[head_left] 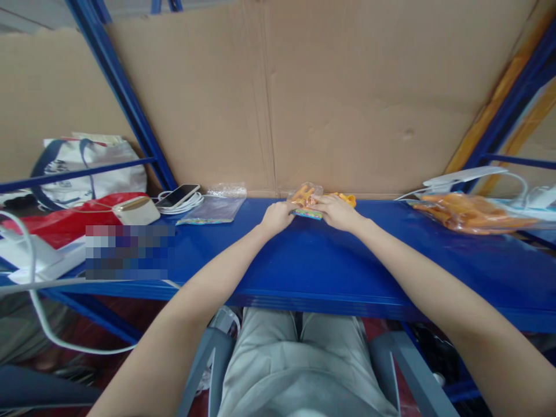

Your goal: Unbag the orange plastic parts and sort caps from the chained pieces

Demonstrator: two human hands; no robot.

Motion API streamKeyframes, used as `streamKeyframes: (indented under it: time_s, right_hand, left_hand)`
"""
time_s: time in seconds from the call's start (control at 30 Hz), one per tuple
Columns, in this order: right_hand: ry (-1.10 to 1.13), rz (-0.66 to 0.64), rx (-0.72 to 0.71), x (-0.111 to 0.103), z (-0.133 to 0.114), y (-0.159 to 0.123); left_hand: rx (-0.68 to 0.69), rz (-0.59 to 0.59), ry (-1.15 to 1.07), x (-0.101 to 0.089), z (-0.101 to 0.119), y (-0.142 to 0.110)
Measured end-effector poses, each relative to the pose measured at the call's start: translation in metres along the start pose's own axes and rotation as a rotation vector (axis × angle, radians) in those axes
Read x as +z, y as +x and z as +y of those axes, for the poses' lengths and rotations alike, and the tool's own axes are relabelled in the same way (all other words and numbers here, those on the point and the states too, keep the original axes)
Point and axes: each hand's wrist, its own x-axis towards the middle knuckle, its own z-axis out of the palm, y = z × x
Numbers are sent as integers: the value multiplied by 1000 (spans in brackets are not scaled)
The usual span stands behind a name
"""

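Here are your hands, close together on the small bag (pixel 306 190) of orange pieces, left hand (pixel 278 218) at its left corner, right hand (pixel 339 212) across its right; I can't tell if fingers clamp. It's near the tabletop (pixel 317 266)'s back edge, blue room running frontward, flat bag (pixel 217 205) left, fuller bag (pixel 471 213) right.

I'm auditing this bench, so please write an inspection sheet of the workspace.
Surface: blue table, things along its far side.
Job's things: bag of orange pieces at the hands; flat clear bag left; larger filled bag right.
Clutter: phone, red material at left.
Grips: left grip and right grip both at the middle bag; finger closure unclear.
Cables: coiled white cable by the phone; white cord hanging at left.
Surroundings: cardboard behind, blue frame.
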Motion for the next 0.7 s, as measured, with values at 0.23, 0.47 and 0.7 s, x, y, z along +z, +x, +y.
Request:
streamKeyframes:
  time_s: [0.23,0.47,0.7]
  right_hand:
    - [-75,81,129,-4,3,0]
    - [41,180,246,1,22,-3]
    - [289,337,372,11,29,1]
  left_hand:
    - [38,-40,45,3,-10,3]
    - [-20,-60,104,2,-22,3]
    - [-4,-60,105,3,-30,3]
